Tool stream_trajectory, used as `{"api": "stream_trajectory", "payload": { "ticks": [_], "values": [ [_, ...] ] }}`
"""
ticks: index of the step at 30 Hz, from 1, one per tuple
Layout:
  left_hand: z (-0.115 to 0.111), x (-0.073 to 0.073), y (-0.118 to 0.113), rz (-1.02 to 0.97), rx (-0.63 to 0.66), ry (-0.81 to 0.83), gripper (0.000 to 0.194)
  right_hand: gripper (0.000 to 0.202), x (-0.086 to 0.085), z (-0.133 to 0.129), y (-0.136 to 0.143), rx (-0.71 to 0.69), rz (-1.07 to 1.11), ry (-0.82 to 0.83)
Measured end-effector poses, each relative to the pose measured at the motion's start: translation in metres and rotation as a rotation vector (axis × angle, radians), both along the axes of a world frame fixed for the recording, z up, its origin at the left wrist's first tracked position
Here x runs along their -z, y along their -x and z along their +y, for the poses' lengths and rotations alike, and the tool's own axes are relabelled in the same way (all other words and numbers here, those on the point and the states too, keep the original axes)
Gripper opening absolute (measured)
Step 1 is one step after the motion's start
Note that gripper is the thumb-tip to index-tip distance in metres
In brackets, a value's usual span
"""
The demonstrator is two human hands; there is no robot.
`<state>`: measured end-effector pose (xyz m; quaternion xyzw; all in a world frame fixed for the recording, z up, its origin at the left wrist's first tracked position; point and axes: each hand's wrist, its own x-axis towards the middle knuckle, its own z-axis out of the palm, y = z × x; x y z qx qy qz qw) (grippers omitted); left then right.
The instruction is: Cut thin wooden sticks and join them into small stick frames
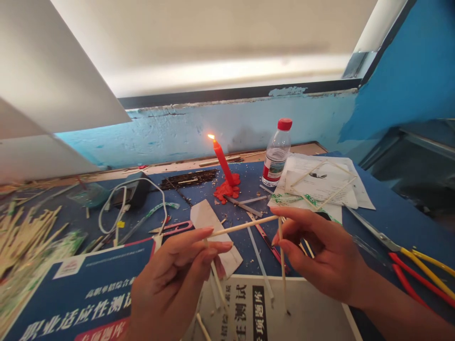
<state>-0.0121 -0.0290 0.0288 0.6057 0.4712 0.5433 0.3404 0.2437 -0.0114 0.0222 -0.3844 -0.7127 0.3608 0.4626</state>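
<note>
Between my hands is a frame of thin wooden sticks (245,224): one stick runs across, and another at each end points down toward me. My left hand (174,284) pinches the left corner between fingers and thumb. At the right corner, my right hand (320,255) has its index finger on the joint and its thumb by the downward stick (283,265), whose lower end looks dark. Beyond the hands, a lit red candle (223,163) leans slightly, standing in a lump of red wax (227,190). Below the frame lies a grey printed book (305,303).
A water bottle (275,163) stands behind papers (359,189) bearing another stick frame. Red- and yellow-handled cutting tools (398,251) lie right. Pink-handled scissors (177,228), a red cutter (266,239) and translucent glue sticks (261,260) lie centrally. Left are loose sticks (31,241) and a blue book (95,289).
</note>
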Motion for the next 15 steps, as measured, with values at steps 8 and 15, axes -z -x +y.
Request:
{"api": "stream_trajectory", "payload": {
  "ticks": [8,15],
  "values": [
    [-0.0026,0.0033,0.0025,-0.024,-0.016,-0.03,0.025,0.058,-0.0015,-0.0009,0.0009,0.065,-0.08,-0.068],
    [-0.0048,0.0013,0.0006,-0.023,-0.028,-0.025,0.025,0.058,0.001,-0.0003,0.0013,0.046,-0.061,-0.044]
  ]
}}
